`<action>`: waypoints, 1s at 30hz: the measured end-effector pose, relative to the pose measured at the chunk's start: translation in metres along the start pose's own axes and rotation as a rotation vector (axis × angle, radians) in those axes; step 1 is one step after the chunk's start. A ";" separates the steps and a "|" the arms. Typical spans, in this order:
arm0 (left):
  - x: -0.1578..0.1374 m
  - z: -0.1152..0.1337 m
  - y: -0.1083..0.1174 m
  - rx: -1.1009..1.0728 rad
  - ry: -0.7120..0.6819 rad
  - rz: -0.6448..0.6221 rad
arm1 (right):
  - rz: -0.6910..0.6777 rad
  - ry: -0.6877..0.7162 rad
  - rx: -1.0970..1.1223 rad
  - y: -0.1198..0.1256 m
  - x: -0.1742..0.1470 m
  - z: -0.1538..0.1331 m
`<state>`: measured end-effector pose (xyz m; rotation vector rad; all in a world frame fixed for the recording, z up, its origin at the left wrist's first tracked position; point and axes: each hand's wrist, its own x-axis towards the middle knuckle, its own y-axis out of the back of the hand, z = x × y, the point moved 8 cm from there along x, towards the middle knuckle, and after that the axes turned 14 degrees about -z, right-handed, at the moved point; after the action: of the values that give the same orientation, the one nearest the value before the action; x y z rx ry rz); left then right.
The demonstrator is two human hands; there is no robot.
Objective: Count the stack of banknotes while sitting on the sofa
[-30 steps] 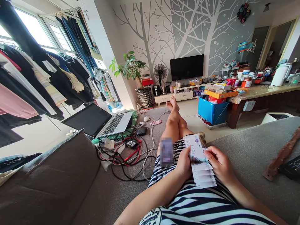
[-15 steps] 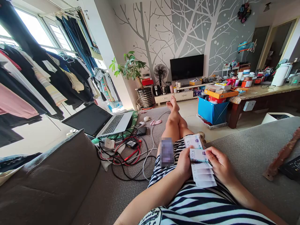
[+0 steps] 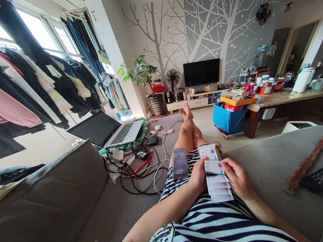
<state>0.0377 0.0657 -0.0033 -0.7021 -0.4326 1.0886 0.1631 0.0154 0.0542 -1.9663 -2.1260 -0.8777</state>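
Between my two hands is a small white printed card (image 3: 213,167) with purple and teal marks, much like a banknote or playing card. My left hand (image 3: 198,174) pinches its left side with the thumb on top. On its right edge, my right hand (image 3: 236,176) grips with thumb and bent fingers. Just below, several overlapping white cards (image 3: 220,190) fan down over the striped clothing. Another stack of similar cards (image 3: 207,152) lies beyond, on my lap. A phone (image 3: 179,163) with a blurred screen rests on my thigh, left of my left hand.
An opened laptop (image 3: 126,134) lies on the sofa (image 3: 141,211) to the left, near tangled cables (image 3: 136,168) and chargers. A remote control (image 3: 313,181) sits at the far right. A blue box (image 3: 228,119) stands beside a cluttered table (image 3: 275,101).
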 end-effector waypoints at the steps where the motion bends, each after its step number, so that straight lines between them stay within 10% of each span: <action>1: 0.000 0.000 -0.003 0.002 0.006 -0.031 | 0.001 -0.001 -0.002 0.000 0.000 -0.001; 30: 0.000 0.002 -0.004 0.035 -0.014 -0.053 | 0.016 -0.002 -0.019 0.000 -0.001 0.001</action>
<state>0.0391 0.0655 0.0003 -0.6490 -0.4407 1.0492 0.1639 0.0148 0.0528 -1.9906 -2.1081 -0.8971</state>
